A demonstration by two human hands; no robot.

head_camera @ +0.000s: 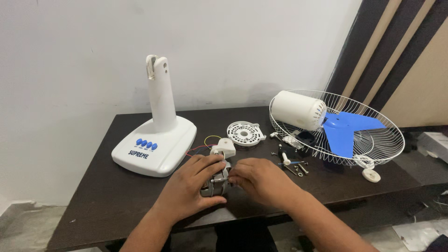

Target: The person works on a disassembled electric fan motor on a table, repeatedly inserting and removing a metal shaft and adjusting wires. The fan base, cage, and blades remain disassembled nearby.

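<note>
A small metal fan motor rests on the dark table near its front edge. My left hand wraps around the motor's left side. My right hand pinches the motor's shaft end from the right with its fingertips. Coloured wires run from the motor toward the white fan base with its upright neck and blue buttons. A small white plastic part sits just behind the motor.
A round white vented cover lies mid-table. Loose screws and small parts lie to the right. A white wire grille holds a white motor housing and a blue fan blade. A white knob is nearby.
</note>
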